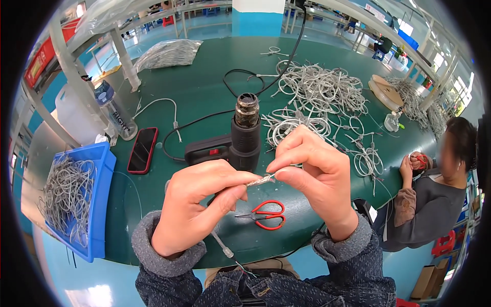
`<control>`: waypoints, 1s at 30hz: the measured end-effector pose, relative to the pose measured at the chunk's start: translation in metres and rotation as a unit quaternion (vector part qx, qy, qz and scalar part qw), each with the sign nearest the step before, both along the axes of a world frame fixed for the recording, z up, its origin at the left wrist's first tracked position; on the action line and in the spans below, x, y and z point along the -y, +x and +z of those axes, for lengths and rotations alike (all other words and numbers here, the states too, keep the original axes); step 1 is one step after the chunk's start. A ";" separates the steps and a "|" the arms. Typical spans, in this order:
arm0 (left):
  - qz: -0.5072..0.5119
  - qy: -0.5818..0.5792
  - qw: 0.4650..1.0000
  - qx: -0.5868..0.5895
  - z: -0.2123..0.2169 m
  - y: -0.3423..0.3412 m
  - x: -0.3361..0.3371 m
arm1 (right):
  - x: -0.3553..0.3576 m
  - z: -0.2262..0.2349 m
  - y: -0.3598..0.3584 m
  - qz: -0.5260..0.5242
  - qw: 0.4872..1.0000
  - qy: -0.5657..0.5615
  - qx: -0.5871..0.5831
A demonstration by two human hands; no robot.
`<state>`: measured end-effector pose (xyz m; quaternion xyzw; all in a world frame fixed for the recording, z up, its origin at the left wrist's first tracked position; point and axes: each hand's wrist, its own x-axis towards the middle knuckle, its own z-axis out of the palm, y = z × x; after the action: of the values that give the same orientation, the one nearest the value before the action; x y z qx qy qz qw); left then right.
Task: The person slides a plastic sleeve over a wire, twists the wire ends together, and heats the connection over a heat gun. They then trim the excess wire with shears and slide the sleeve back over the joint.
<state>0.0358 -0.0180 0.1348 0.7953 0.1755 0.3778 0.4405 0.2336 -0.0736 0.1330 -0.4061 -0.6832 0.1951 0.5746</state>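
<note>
Between both hands, over the near middle of the table, is a thin cable with a silvery braided end (260,181). My left hand (202,197) pinches the braid between thumb and forefinger. The fingertips of my right hand (316,176) close on the fine strands at the tip. Part of the cable hangs below my left hand, with a grey sleeve (223,244) and bare wires near my lap. Red-handled scissors (268,215) lie just under my hands, blades to the left. Behind them a black heat gun (245,138) stands nozzle up.
A blue bin (105,204) of grey cables sits at left, near a red-cased phone (142,151) and a bottle (115,110). Piled cables (322,89) and a spool (386,92) lie at far right. A co-worker (429,194) sits at right, hands holding something red.
</note>
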 end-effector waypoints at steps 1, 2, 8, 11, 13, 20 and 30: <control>-0.001 -0.001 1.000 -0.005 0.000 -0.001 0.000 | 0.000 0.002 0.000 0.000 1.000 0.002 0.015; -0.002 -0.002 1.000 -0.010 0.001 -0.002 0.000 | 0.001 0.003 0.000 0.001 1.000 0.004 0.029; -0.031 0.005 0.999 -0.010 0.002 -0.002 -0.002 | 0.001 0.011 0.002 0.045 0.998 -0.020 0.035; -0.052 0.017 0.998 -0.012 0.002 -0.002 -0.004 | -0.001 0.009 0.004 0.091 0.994 -0.060 0.006; -0.063 0.006 0.998 -0.010 0.001 -0.002 -0.005 | -0.002 0.007 0.003 0.140 0.981 -0.124 -0.053; -0.092 -0.044 0.995 -0.021 -0.003 0.001 -0.008 | -0.008 -0.003 0.009 0.237 0.933 -0.229 -0.143; -0.103 -0.157 0.982 -0.014 -0.005 0.004 -0.016 | -0.018 -0.015 0.006 0.224 0.936 -0.204 -0.180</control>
<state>0.0399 -0.0021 0.1296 0.7352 0.1555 0.2871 0.5940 0.2394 -0.0554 0.1178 -0.3087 -0.5874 0.5237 0.5342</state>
